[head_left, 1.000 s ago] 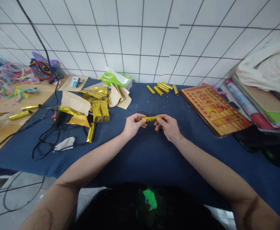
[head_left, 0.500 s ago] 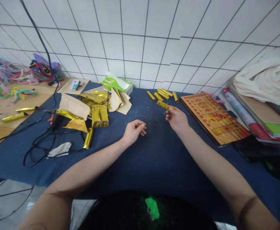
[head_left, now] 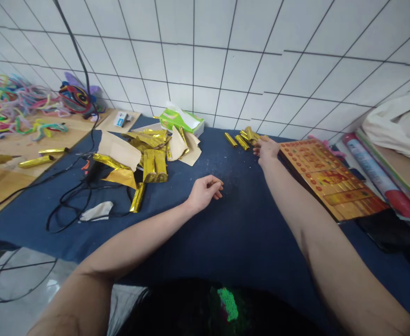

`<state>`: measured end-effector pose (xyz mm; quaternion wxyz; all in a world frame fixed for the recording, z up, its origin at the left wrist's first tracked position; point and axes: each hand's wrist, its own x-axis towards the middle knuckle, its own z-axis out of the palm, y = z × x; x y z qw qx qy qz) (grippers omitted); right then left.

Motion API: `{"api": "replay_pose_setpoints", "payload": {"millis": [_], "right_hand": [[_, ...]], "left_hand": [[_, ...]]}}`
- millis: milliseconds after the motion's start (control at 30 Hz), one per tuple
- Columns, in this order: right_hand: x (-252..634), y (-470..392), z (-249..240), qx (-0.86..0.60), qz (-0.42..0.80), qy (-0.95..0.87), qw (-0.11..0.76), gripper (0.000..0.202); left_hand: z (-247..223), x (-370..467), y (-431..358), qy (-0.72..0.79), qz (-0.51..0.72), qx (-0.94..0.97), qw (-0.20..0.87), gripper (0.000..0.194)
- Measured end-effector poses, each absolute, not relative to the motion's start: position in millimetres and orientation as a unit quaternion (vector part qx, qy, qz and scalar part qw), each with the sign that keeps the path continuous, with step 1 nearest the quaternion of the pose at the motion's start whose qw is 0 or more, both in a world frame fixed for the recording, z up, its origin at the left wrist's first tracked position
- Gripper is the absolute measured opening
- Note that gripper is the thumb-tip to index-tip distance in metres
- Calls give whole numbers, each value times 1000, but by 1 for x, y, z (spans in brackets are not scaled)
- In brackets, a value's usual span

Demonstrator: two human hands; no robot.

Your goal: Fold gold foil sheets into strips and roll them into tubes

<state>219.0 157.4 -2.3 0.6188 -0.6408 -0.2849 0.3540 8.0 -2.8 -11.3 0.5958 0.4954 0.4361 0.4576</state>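
Note:
My right hand [head_left: 266, 148] reaches to the back of the blue-covered table, at a small pile of gold foil rolls [head_left: 249, 135]. Its fingers touch the right side of the pile and partly hide it; whether they grip a roll is unclear. My left hand [head_left: 207, 192] rests over the middle of the table, fingers curled together; anything inside them is hidden. Left of it lie folded gold foil pieces [head_left: 155, 164] and brown paper [head_left: 119, 151], with one gold roll [head_left: 137, 197] in front of them.
A green tissue box [head_left: 182, 120] stands against the tiled wall. Black cables [head_left: 63, 205] coil at the left. An orange-gold printed pack [head_left: 331, 179] lies right of my right arm, beside stacked folders [head_left: 397, 172]. Colourful pipe cleaners [head_left: 16, 105] cover the far left.
My right hand has moved back to the pile, and the gold roll it held out now lies at or in the pile. My left hand keeps its curled pose. The view has shifted slightly.

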Motion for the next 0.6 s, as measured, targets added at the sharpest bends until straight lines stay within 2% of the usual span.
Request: {"api": "replay_pose_setpoints", "payload": {"millis": [100,267,367,467,600], "right_hand": [[218,151,-5,-641,316,-299,632,7],[179,132,-3,-601,317,-409,609,23],[136,109,2,-519,330,-597,514,19],[91,82,9,-420,265,-765,410,11],[45,52,12,-344,203,-854,335,16]], "left_hand": [[-12,9,-1,436,453,498,597,7],[-9,8,-6,445,421,555,563,12],[0,8,-26,385,389,716,434,21],[9,12,-50,221,385,838,317,21],[11,17,-61,127,403,884,197,22]]}}
